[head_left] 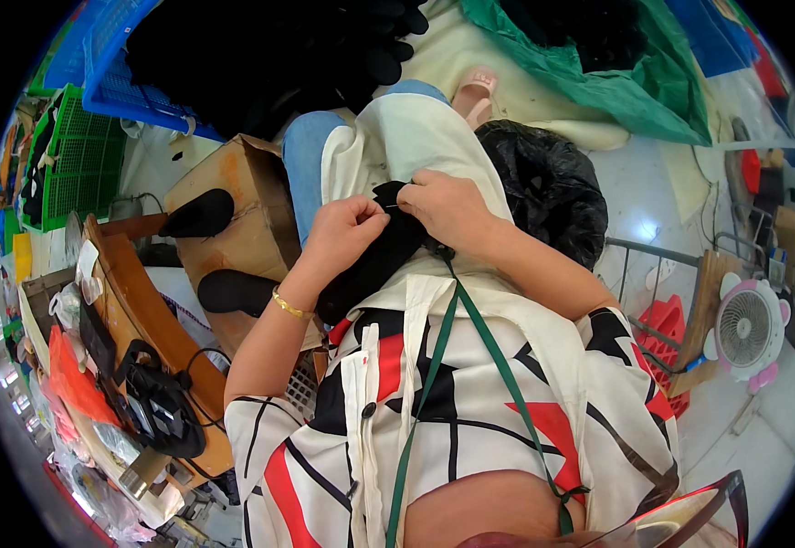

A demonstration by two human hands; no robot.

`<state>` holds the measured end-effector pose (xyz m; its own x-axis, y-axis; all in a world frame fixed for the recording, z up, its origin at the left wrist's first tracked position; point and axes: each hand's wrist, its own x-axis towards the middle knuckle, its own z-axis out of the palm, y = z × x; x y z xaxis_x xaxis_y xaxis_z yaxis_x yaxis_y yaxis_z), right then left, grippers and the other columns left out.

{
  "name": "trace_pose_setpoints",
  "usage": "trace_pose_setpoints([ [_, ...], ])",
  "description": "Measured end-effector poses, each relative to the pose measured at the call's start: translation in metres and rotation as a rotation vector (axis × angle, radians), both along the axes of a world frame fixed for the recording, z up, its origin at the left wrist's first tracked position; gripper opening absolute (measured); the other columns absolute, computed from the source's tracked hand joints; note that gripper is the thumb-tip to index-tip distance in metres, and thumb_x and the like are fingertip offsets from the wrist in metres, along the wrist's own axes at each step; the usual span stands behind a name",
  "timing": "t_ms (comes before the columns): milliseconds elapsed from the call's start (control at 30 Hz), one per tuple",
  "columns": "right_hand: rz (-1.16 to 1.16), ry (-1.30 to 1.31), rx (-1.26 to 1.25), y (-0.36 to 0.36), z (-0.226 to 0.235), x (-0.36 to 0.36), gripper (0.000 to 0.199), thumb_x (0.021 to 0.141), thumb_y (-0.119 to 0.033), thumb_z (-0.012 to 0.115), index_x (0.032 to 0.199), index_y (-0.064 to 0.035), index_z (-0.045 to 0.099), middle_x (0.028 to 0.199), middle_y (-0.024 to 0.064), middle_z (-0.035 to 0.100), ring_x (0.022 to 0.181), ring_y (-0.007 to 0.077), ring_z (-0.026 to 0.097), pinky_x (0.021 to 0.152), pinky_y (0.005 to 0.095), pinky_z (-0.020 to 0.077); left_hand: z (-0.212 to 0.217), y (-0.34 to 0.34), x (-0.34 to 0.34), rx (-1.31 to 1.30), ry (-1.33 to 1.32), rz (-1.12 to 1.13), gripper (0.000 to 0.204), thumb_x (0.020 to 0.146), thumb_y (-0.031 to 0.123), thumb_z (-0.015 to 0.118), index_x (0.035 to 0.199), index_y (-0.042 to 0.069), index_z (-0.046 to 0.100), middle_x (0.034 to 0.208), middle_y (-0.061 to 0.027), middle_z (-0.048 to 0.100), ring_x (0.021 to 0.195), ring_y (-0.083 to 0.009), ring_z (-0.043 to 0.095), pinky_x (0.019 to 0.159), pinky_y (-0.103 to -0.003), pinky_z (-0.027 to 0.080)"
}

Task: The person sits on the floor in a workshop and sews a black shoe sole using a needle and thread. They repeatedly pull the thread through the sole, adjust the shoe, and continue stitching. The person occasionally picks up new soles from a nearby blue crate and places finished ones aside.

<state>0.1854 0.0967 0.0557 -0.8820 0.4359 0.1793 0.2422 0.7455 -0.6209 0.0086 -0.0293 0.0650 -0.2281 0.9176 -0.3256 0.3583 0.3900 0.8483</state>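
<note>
A black cloth piece lies across my lap over a cream apron, its narrow far end raised between my hands. My left hand is closed in a pinch at the near-left side of that end. At its right side, my right hand pinches the cloth between thumb and fingers. Between the fingertips shows a thin pale line, too small to name. From my neck hangs a dark green cord; a small dark object at its lower end sits partly hidden below my right wrist.
To the left, a cardboard box carries black sole-shaped pieces. A blue crate stands beyond, next to a heap of black pieces. Black bag right of my knees; green sack farther off; fan at right.
</note>
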Motion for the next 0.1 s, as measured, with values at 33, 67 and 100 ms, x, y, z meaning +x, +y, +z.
trace_pose_setpoints([
  [33, 0.023, -0.016, 0.037, 0.0015, -0.0021, -0.0018, 0.005, 0.08, -0.014, 0.066, 0.083, -0.0112, 0.064, 0.077, 0.0067, 0.056, 0.08, 0.0273, 0.062, 0.058, 0.0414, 0.0462, -0.0037, 0.0007, -0.0017, 0.038, -0.008, -0.006, 0.015, 0.087, 0.015, 0.069, 0.088, 0.0, 0.065, 0.068, 0.0011, 0.061, 0.061, -0.0059, 0.054, 0.057, -0.023, 0.045],
  [67, 0.045, -0.026, 0.067, 0.0027, -0.0038, -0.003, 0.006, 0.079, -0.013, 0.066, 0.084, -0.0114, 0.065, 0.079, 0.0068, 0.057, 0.08, 0.0279, 0.062, 0.058, 0.0411, 0.0468, -0.0068, 0.0017, -0.0034, 0.075, -0.016, -0.015, 0.015, 0.088, 0.016, 0.069, 0.089, 0.001, 0.065, 0.069, 0.0009, 0.062, 0.062, -0.0061, 0.054, 0.058, -0.023, 0.045],
  [100, 0.066, -0.037, 0.097, 0.0039, -0.0054, -0.0041, 0.007, 0.078, -0.013, 0.066, 0.085, -0.0117, 0.065, 0.081, 0.0069, 0.057, 0.079, 0.0284, 0.062, 0.058, 0.0407, 0.0475, -0.0089, 0.0027, -0.0059, 0.077, -0.016, -0.018, 0.016, 0.088, 0.017, 0.069, 0.094, 0.002, 0.066, 0.074, -0.0004, 0.063, 0.066, -0.0071, 0.056, 0.062, -0.023, 0.046],
])
